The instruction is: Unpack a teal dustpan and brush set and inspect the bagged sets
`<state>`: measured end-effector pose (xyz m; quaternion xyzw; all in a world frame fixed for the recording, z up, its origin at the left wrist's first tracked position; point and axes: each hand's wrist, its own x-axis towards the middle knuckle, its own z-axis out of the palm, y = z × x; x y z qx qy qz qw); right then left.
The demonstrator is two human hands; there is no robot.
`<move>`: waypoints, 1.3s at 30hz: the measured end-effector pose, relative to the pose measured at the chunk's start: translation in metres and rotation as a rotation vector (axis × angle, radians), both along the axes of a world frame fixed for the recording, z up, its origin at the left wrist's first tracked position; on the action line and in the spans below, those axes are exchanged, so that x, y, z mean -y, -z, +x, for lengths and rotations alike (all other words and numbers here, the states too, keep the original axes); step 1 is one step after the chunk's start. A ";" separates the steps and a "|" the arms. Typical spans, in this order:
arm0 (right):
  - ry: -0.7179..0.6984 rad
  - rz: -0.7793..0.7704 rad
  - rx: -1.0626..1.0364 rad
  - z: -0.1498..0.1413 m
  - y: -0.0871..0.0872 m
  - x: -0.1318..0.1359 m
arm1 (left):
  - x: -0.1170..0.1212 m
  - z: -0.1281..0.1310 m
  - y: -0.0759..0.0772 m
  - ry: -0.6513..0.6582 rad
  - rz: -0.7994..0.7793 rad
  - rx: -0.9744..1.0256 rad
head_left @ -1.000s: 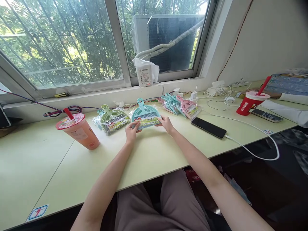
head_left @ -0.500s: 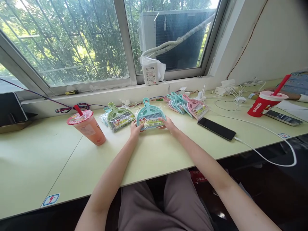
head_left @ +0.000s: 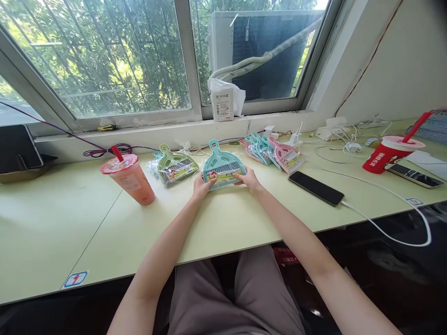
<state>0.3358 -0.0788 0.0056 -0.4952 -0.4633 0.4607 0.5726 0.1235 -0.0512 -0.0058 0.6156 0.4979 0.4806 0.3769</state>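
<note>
A turquoise mini dustpan and brush set (head_left: 223, 167) in clear wrapping, with a yellow-green label, is held upright just above or on the table in front of me. My left hand (head_left: 203, 185) grips its lower left edge, thumb over the front. My right hand (head_left: 247, 179) grips the lower right edge the same way. Just left lies a green dustpan set (head_left: 176, 167) in wrapping, overlapping a bluish one. To the back right lie several more wrapped sets, among them a pink dustpan set (head_left: 286, 156) and a turquoise dustpan set (head_left: 260, 146).
A pink drink cup (head_left: 134, 184) with a red straw stands on the left. On the right lie a black phone (head_left: 316, 187) on a white cable and a red cup (head_left: 384, 156). White chargers and cables (head_left: 352, 146) lie behind. A boxed package (head_left: 222, 104) stands on the windowsill.
The view has shifted slightly. Both hands still hold the turquoise dustpan set, which now looks a little more upright. The sleeve and arm at the far right have mostly left the view.
</note>
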 end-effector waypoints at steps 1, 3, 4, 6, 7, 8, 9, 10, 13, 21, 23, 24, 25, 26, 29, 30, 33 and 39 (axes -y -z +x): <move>0.007 -0.002 0.002 -0.001 0.000 0.000 | 0.000 0.001 0.000 -0.029 0.004 -0.013; 0.012 -0.004 0.009 -0.002 0.000 0.000 | -0.001 0.003 0.001 -0.073 0.017 -0.035; 0.012 -0.002 0.012 -0.002 0.001 -0.001 | -0.001 0.003 0.001 -0.086 0.023 -0.043; 0.010 0.006 0.015 -0.002 0.002 -0.002 | -0.001 0.003 0.001 -0.094 0.037 -0.062; 0.008 0.010 0.012 -0.002 0.003 -0.003 | 0.000 0.003 0.001 -0.096 0.044 -0.076; 0.003 0.013 0.006 -0.002 0.004 -0.004 | 0.000 0.003 0.000 -0.098 0.052 -0.083; -0.007 0.011 -0.003 -0.002 0.004 -0.004 | 0.001 0.003 -0.001 -0.096 0.054 -0.076; -0.021 0.003 -0.015 -0.002 0.004 -0.004 | 0.002 0.003 -0.001 -0.085 0.046 -0.047; -0.064 -0.004 -0.036 -0.002 0.002 -0.004 | 0.007 0.005 -0.004 -0.031 -0.046 0.102; -0.022 -0.004 -0.034 0.002 0.002 -0.006 | 0.011 0.007 -0.012 0.015 -0.107 0.187; -0.009 -0.054 -0.044 0.004 0.004 -0.010 | 0.010 0.000 -0.014 0.131 -0.195 0.233; 0.002 -0.085 -0.047 0.005 0.005 -0.012 | 0.009 -0.003 -0.015 0.206 -0.250 0.249; 0.012 -0.113 -0.046 0.006 0.006 -0.013 | 0.009 -0.007 -0.015 0.274 -0.297 0.258; 0.019 -0.134 -0.040 0.007 0.008 -0.015 | 0.009 -0.010 -0.016 0.321 -0.326 0.261; 0.038 -0.131 -0.004 0.007 0.011 -0.017 | 0.008 -0.012 -0.016 0.322 -0.326 0.266; 0.041 -0.120 0.003 0.007 0.011 -0.017 | 0.008 -0.011 -0.015 0.302 -0.314 0.269; 0.022 -0.105 0.010 0.010 0.012 -0.017 | 0.005 -0.008 -0.012 0.248 -0.270 0.254; 0.034 -0.126 0.018 0.020 0.011 -0.020 | -0.006 -0.016 -0.006 0.101 -0.231 0.169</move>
